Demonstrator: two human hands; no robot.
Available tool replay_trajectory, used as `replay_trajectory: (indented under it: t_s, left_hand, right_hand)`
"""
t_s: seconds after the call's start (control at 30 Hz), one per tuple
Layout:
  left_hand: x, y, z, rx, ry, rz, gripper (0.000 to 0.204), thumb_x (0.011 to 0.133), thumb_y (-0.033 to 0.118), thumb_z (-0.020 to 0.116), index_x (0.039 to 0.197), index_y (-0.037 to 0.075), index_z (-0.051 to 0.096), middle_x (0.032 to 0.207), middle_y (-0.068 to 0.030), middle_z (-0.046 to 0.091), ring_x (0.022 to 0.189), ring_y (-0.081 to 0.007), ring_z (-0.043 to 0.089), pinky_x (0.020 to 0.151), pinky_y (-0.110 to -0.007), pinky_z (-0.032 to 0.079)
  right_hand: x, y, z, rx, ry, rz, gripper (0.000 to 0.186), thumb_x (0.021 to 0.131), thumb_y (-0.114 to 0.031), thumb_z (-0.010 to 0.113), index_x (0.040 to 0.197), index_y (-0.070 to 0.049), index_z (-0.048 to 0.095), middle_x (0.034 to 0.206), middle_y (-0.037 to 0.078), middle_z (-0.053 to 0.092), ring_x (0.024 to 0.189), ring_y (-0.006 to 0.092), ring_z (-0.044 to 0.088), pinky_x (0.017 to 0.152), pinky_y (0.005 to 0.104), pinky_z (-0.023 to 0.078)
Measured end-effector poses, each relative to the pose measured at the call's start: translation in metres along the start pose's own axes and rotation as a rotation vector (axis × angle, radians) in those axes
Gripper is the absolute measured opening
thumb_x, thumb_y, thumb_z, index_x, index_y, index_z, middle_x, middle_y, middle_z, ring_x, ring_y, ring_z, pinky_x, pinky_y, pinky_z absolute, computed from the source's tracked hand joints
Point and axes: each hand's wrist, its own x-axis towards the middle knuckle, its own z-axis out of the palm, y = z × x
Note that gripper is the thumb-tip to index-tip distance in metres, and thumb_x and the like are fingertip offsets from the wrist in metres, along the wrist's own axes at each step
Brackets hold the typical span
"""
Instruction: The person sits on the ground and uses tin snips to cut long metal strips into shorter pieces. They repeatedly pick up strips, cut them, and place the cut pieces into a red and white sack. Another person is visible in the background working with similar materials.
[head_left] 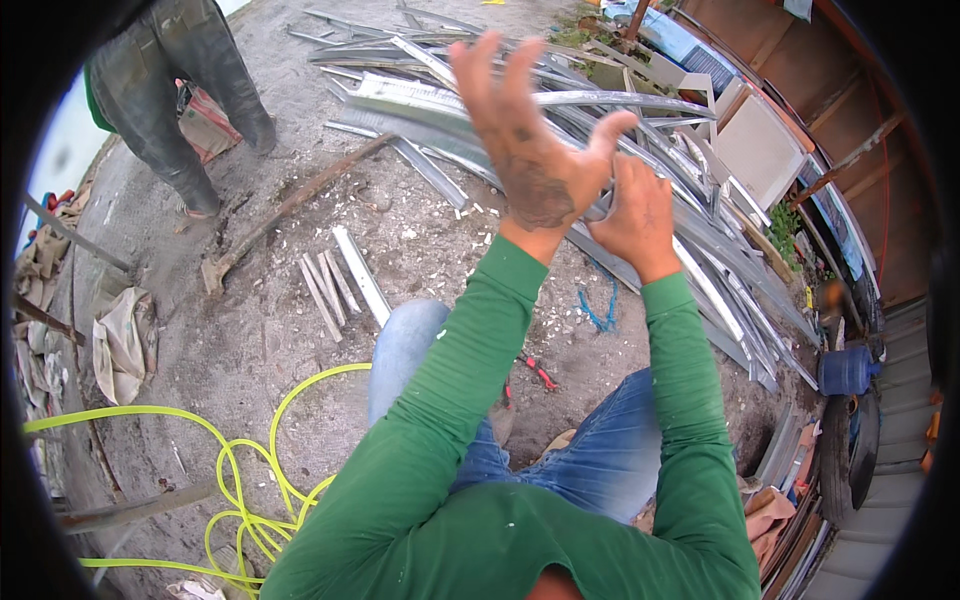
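My left hand [530, 150] is raised over a pile of thin metal strips [720, 300], fingers stretched apart and slightly blurred, its skin smudged dark. Just right of it, my right hand [640, 215] has its fingers curled. A grey metal edge shows beside its thumb, but what it grips, if anything, I cannot make out. A wide, bent metal channel [410, 98] lies across the pile beyond my left hand. On the ground between my knees is a tool with red handles [540, 373], partly hidden by my left arm. A tangle of blue cord [602, 308] lies below my hands.
A person in dark trousers [175, 100] stands at the far left. A rusty bar [300, 200] and short metal strips [328, 285] lie on the ground. A yellow-green hose [240, 490] coils at lower left. A blue water jug [848, 370] and a tyre [835, 455] are at right.
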Motion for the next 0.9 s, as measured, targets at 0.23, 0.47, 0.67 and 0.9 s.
replay_trajectory:
  t_s: [0.23,0.47,0.67,0.9]
  left_hand:
    - [-0.039,-0.05,0.0,0.234,-2.229,-0.056,0.125,0.057,0.065,0.093,0.153,0.002,0.044,0.148,-0.0256,0.056,0.139,-0.0408,0.053,0.114,-0.044,0.044]
    - [-0.103,-0.152,-0.013,0.268,-2.625,-0.774,0.116,0.059,0.065,0.093,0.145,-0.003,0.056,0.151,-0.0299,0.052,0.143,-0.0406,0.048,0.117,-0.042,0.038]
    - [-0.122,-0.135,-0.026,0.201,-2.854,-0.745,0.121,0.063,0.067,0.089,0.148,-0.01,0.05,0.163,-0.0301,0.036,0.153,-0.0446,0.029,0.125,-0.05,0.024]
    - [-0.062,-0.088,-0.065,0.274,-2.377,-0.13,0.09,0.062,0.069,0.089,0.099,-0.012,0.071,0.089,-0.0259,0.073,0.087,-0.0394,0.074,0.083,-0.045,0.056]
  right_hand:
    - [-0.069,-0.041,0.086,0.092,-0.31,-0.098,0.075,0.066,-0.037,0.087,0.13,-0.009,0.06,0.117,0.011,0.061,0.114,0.0317,0.057,0.093,0.0457,0.039]
    - [-0.087,-0.051,0.086,0.099,-0.185,-0.109,0.105,0.052,-0.047,0.098,0.137,-0.006,0.052,0.117,0.012,0.057,0.115,0.0315,0.056,0.095,0.0488,0.038]
    - [-0.093,-0.037,0.033,-0.043,-0.42,-0.226,0.089,0.061,-0.039,0.097,0.134,-0.008,0.058,0.126,0.015,0.058,0.122,0.0323,0.055,0.102,0.0534,0.038]
    - [-0.088,-0.06,-0.162,0.792,-0.276,-0.416,0.037,0.071,-0.021,0.083,0.099,-0.002,0.067,0.093,0.011,0.064,0.089,0.0275,0.064,0.08,0.0409,0.05]
